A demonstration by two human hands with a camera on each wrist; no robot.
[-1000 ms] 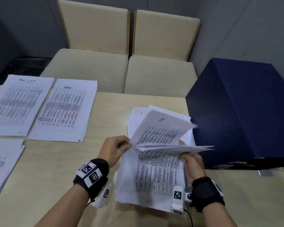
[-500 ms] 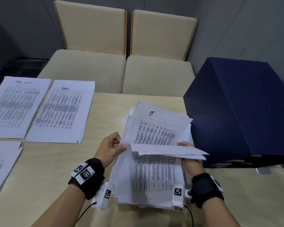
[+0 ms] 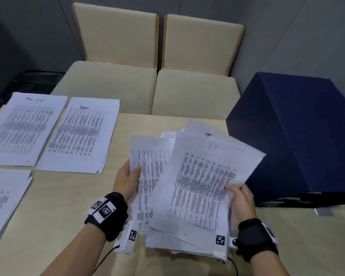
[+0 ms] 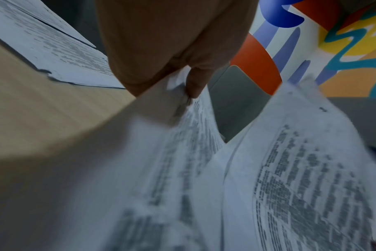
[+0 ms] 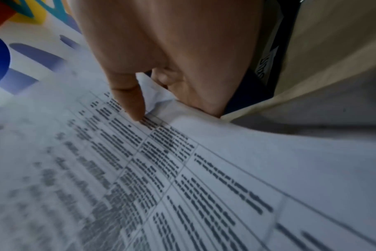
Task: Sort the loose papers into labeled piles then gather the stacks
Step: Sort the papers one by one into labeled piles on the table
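My left hand (image 3: 128,176) pinches the left edge of a printed sheet headed "IT" (image 3: 149,168), thumb on top; the left wrist view shows the thumb (image 4: 193,83) pressed on that sheet (image 4: 182,152). My right hand (image 3: 240,198) grips the right edge of a bundle of loose papers (image 3: 203,186), its top sheet also headed "IT"; in the right wrist view the thumb (image 5: 129,101) lies on the printed table of that bundle (image 5: 182,169). More loose sheets (image 3: 199,128) lie on the table behind. Sorted piles sit at the left: "Admin" (image 3: 80,134), a "LIST" pile (image 3: 24,126) and a third pile (image 3: 2,200).
A large dark blue box (image 3: 299,136) stands on the wooden table (image 3: 68,206) just right of my right hand. Two beige chairs (image 3: 147,76) face the table's far edge. Bare tabletop shows between the sorted piles and my hands.
The sheet that stood folded up from the bundle now lies flat. My left hand has drawn one "IT" sheet out to the left, while the right hand holds the fanned bundle.
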